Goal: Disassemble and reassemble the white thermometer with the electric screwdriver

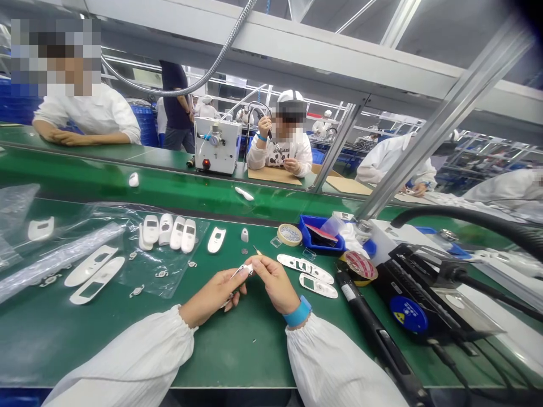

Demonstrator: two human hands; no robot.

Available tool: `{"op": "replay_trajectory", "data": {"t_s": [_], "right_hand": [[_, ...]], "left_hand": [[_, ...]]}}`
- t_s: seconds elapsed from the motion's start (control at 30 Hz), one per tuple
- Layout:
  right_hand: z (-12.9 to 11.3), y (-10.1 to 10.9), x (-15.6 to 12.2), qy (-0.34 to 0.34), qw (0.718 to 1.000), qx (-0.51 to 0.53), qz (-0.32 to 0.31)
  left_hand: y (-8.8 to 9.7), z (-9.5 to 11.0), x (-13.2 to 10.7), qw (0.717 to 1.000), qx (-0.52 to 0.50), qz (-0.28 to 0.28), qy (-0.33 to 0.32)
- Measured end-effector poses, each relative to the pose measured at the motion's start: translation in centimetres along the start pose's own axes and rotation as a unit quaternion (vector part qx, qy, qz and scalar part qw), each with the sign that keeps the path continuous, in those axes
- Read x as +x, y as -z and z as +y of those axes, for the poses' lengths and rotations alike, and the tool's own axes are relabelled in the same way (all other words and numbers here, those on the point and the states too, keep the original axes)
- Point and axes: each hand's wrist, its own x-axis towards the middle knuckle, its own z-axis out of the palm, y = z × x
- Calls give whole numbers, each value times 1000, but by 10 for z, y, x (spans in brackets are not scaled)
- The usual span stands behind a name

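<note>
My left hand is closed around a small assembly with white and dark parts, mostly hidden by the fingers. At its upper end, my right hand, with a blue band on the wrist, pinches thumb and forefinger together. Whether the right fingers hold a separate small piece cannot be made out. Just beyond the fingertips are a thin pointed item with a yellowish part, a small round dark disc and a white cap. White oval housings with cut-outs lie right of my right hand.
More white housings and small metal-and-white parts lie on clear plastic bags at left. On the right are a blue bin, tape rolls, a black electric screwdriver and a black machine. Co-workers sit across the green belt.
</note>
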Motion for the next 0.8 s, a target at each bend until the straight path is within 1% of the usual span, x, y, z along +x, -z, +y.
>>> {"op": "replay_trajectory", "data": {"t_s": [0.13,0.2,0.33,0.4,0.47,0.53,0.57,0.63,0.7,0.73,0.8], "right_hand": [[2,-2,1,-15,999,37,-4],[5,-5,2,-26,998,62,16],[8,-13,1,-45,990,116,61],[7,-18,-1,-33,991,104,74],[6,-20,-2,-17,992,92,90],[5,-18,-2,-19,988,120,100],[5,-15,0,-28,983,148,107],[6,-7,4,-44,970,195,140],[9,2,10,-51,970,170,169],[11,4,13,-57,973,145,170],[17,4,22,-72,984,84,141]], "left_hand": [[-1,0,0,999,-31,12,22],[-2,-1,1,999,-22,19,23],[-4,-3,2,999,-3,38,0],[-5,-3,3,999,-24,29,9],[-4,-4,3,997,-68,5,24],[-1,-3,3,996,-87,-7,25],[0,-3,3,997,-77,0,19],[2,-1,2,999,-39,31,8],[4,1,1,998,-23,61,4],[4,1,1,997,-31,68,5],[3,2,0,995,-58,79,-2]]}}
